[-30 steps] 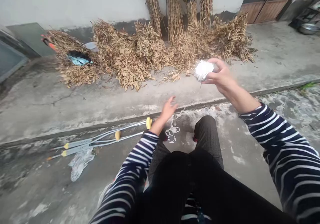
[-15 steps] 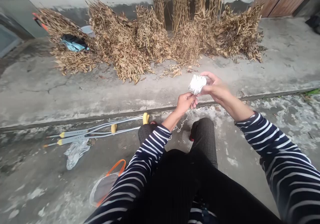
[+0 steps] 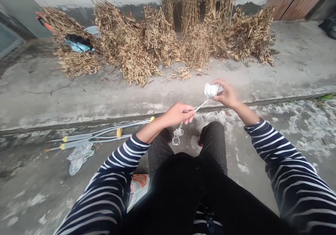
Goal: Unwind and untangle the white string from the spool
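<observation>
My right hand (image 3: pixel 226 94) grips a wound roll of white cord (image 3: pixel 210 90) between thumb and fingers, above the edge of the concrete step. A taut length of white cord (image 3: pixel 202 105) runs from the roll down to my left hand (image 3: pixel 181 113), whose thumb and fingers pinch it. Below my left hand, a loose tangle of white cord (image 3: pixel 177 136) hangs between my knees.
Crutches (image 3: pixel 91 138) and a clear plastic bag (image 3: pixel 80 158) lie on the ground at left. Dry plant bundles (image 3: pixel 131 46) lean along the wall behind the step (image 3: pixel 105 98). A printed bag (image 3: pixel 139 186) is beside my left leg.
My left hand has moved down and left, away from the roll, and a straight length of cord now spans the gap. The roll in my right hand has shifted slightly right and turned.
</observation>
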Action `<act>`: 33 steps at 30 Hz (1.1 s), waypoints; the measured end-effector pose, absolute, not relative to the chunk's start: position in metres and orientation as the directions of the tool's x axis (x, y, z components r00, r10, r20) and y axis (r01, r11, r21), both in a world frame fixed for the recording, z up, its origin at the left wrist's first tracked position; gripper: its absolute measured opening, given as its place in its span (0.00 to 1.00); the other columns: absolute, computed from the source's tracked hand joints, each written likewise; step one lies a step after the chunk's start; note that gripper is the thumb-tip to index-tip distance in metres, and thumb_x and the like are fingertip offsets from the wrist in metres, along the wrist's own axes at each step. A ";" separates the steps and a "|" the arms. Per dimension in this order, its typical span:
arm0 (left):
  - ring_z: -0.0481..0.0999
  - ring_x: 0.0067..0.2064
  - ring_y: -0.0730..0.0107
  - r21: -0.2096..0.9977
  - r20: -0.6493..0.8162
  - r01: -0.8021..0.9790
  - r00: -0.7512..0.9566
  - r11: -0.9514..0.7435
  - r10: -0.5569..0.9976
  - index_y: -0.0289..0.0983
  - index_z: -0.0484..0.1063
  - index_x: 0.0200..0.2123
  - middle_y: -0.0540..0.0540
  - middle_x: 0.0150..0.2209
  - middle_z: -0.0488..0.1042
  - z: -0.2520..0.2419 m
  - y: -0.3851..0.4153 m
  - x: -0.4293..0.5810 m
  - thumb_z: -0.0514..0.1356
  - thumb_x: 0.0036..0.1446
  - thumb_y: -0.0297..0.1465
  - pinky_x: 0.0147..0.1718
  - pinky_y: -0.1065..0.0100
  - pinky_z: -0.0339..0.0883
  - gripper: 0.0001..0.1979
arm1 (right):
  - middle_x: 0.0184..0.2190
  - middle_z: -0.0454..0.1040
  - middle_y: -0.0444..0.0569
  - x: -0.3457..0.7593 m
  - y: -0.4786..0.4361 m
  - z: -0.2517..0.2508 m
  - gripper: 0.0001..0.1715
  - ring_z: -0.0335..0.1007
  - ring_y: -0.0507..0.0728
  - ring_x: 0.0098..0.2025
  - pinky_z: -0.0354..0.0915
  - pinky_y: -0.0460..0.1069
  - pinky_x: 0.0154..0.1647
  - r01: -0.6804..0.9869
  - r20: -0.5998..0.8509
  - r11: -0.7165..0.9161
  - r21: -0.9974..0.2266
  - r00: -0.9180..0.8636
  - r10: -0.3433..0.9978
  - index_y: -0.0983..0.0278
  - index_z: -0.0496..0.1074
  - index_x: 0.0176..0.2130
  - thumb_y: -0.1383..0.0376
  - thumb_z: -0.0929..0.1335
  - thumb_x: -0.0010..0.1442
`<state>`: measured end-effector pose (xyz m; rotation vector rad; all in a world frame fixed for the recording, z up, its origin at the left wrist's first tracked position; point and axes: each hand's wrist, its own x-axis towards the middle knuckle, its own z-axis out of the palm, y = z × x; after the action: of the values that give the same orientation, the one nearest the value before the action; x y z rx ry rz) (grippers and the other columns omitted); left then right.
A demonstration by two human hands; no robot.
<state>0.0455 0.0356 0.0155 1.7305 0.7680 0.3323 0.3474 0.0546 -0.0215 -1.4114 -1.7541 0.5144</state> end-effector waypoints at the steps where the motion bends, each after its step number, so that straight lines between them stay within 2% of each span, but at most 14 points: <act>1: 0.74 0.24 0.80 0.924 -0.145 0.337 0.748 -0.183 0.647 0.33 0.76 0.27 0.47 0.26 0.79 0.029 0.041 0.044 0.59 0.67 0.31 0.25 0.77 0.65 0.15 | 0.56 0.70 0.55 0.342 0.051 -0.025 0.35 0.71 0.65 0.52 0.73 0.52 0.34 0.629 0.331 0.303 -0.716 -0.077 0.941 0.59 0.78 0.51 0.72 0.73 0.41; 5: 0.75 0.25 0.78 0.860 -0.039 0.386 0.702 -0.334 0.711 0.32 0.76 0.27 0.46 0.25 0.78 0.065 0.071 0.042 0.60 0.65 0.27 0.30 0.73 0.68 0.13 | 0.56 0.69 0.53 0.317 0.034 -0.030 0.35 0.71 0.61 0.46 0.72 0.51 0.34 0.600 0.271 0.330 -0.729 -0.189 0.944 0.58 0.78 0.51 0.73 0.71 0.42; 9: 0.72 0.24 0.78 0.836 0.045 0.381 0.669 -0.395 0.741 0.31 0.76 0.26 0.50 0.21 0.73 0.065 0.105 0.047 0.64 0.63 0.26 0.31 0.73 0.67 0.12 | 0.55 0.69 0.53 0.293 0.012 -0.016 0.34 0.69 0.63 0.55 0.72 0.48 0.35 0.462 0.168 0.306 -0.832 -0.316 0.934 0.59 0.78 0.49 0.73 0.71 0.40; 11: 0.71 0.23 0.78 0.845 0.043 0.374 0.665 -0.383 0.745 0.31 0.76 0.26 0.50 0.20 0.73 0.053 0.115 0.051 0.66 0.63 0.26 0.31 0.73 0.66 0.12 | 0.53 0.70 0.52 0.285 0.003 -0.007 0.34 0.68 0.63 0.56 0.71 0.47 0.35 0.364 0.121 0.248 -0.898 -0.336 0.934 0.59 0.77 0.48 0.73 0.71 0.39; 15: 0.72 0.24 0.77 0.916 -0.013 0.302 0.678 -0.263 0.735 0.30 0.77 0.26 0.46 0.23 0.77 0.012 0.111 0.062 0.62 0.65 0.24 0.28 0.73 0.65 0.13 | 0.52 0.72 0.50 0.276 -0.015 0.003 0.37 0.70 0.60 0.52 0.69 0.47 0.35 0.140 0.072 0.118 -0.983 -0.297 0.952 0.57 0.73 0.52 0.70 0.76 0.40; 19: 0.70 0.21 0.78 0.980 -0.090 0.193 0.619 -0.040 0.780 0.30 0.78 0.26 0.50 0.20 0.75 -0.036 0.086 0.073 0.62 0.64 0.23 0.23 0.75 0.62 0.13 | 0.54 0.75 0.50 0.268 -0.031 -0.005 0.53 0.74 0.63 0.54 0.74 0.56 0.50 -0.002 0.061 0.061 -0.998 -0.159 0.985 0.53 0.69 0.62 0.62 0.81 0.38; 21: 0.70 0.21 0.78 0.989 -0.129 0.141 0.616 0.053 0.777 0.30 0.78 0.26 0.50 0.20 0.75 -0.056 0.072 0.076 0.64 0.63 0.24 0.24 0.76 0.64 0.12 | 0.57 0.75 0.52 0.264 -0.035 -0.013 0.52 0.73 0.66 0.58 0.74 0.60 0.58 -0.039 0.075 0.072 -0.997 -0.075 0.994 0.55 0.70 0.62 0.57 0.82 0.38; 24: 0.75 0.24 0.76 0.984 -0.172 0.083 0.642 0.156 0.747 0.30 0.77 0.26 0.47 0.23 0.78 -0.075 0.051 0.075 0.65 0.64 0.25 0.25 0.75 0.68 0.12 | 0.61 0.73 0.54 0.261 -0.034 -0.029 0.48 0.71 0.68 0.62 0.75 0.63 0.59 -0.041 0.101 0.102 -0.994 0.036 0.994 0.56 0.71 0.60 0.53 0.81 0.40; 27: 0.78 0.26 0.75 0.972 -0.217 0.087 0.692 0.219 0.689 0.30 0.76 0.28 0.45 0.26 0.80 -0.081 0.030 0.068 0.66 0.65 0.28 0.25 0.75 0.69 0.12 | 0.60 0.72 0.54 0.262 -0.024 -0.048 0.48 0.73 0.69 0.58 0.79 0.64 0.49 -0.028 0.069 0.073 -0.997 0.119 0.990 0.55 0.69 0.60 0.53 0.80 0.42; 29: 0.79 0.26 0.75 0.964 -0.244 0.107 0.711 0.241 0.659 0.30 0.76 0.30 0.44 0.27 0.80 -0.080 0.018 0.061 0.65 0.66 0.29 0.25 0.75 0.69 0.11 | 0.56 0.73 0.54 0.263 -0.018 -0.059 0.47 0.73 0.69 0.56 0.80 0.66 0.46 0.014 0.076 0.075 -0.997 0.195 0.978 0.55 0.69 0.59 0.54 0.80 0.42; 31: 0.79 0.25 0.75 0.962 -0.256 0.122 0.720 0.246 0.645 0.30 0.76 0.31 0.44 0.27 0.80 -0.079 0.009 0.051 0.63 0.67 0.28 0.24 0.75 0.70 0.11 | 0.54 0.73 0.54 0.263 -0.016 -0.070 0.44 0.72 0.70 0.56 0.79 0.69 0.50 0.137 0.143 0.109 -0.985 0.275 0.951 0.56 0.70 0.57 0.54 0.80 0.42; 33: 0.78 0.24 0.74 0.960 -0.268 0.151 0.734 0.235 0.624 0.30 0.76 0.30 0.44 0.26 0.80 -0.078 0.003 0.042 0.62 0.66 0.26 0.23 0.74 0.69 0.11 | 0.54 0.71 0.56 0.263 -0.017 -0.078 0.41 0.70 0.71 0.58 0.74 0.73 0.59 0.342 0.246 0.135 -0.930 0.309 0.919 0.58 0.71 0.56 0.56 0.79 0.44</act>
<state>0.0417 0.0028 -0.0784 1.3198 0.7203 0.3661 0.2630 -0.0173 -0.0775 -1.4288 -1.2450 0.6335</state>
